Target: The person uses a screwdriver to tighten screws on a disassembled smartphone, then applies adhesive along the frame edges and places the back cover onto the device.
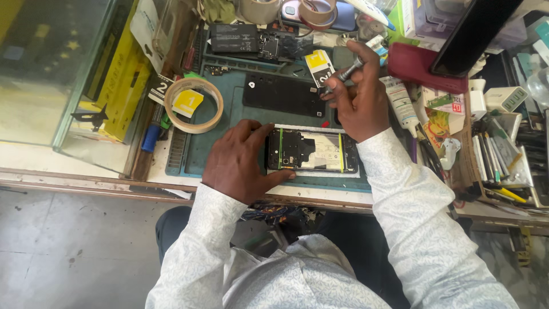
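Note:
An opened smartphone [313, 150], back removed so its circuit board and battery show, lies on a white sheet on the green work mat [217, 134]. My left hand [240, 160] rests flat on the phone's left end and holds it down. My right hand [357, 94] is raised just beyond the phone's right end and grips a metal screwdriver [347, 72], its tip pointing down to the left. A black phone back cover [284, 94] lies on the mat behind the open phone.
A roll of tape [194, 105] sits left on the mat. More tape rolls [316, 11], phone parts [254, 40], a glue tube [400, 103] and a red case [426, 66] crowd the back. A tool tray [503, 166] is right, a glass case [63, 74] left.

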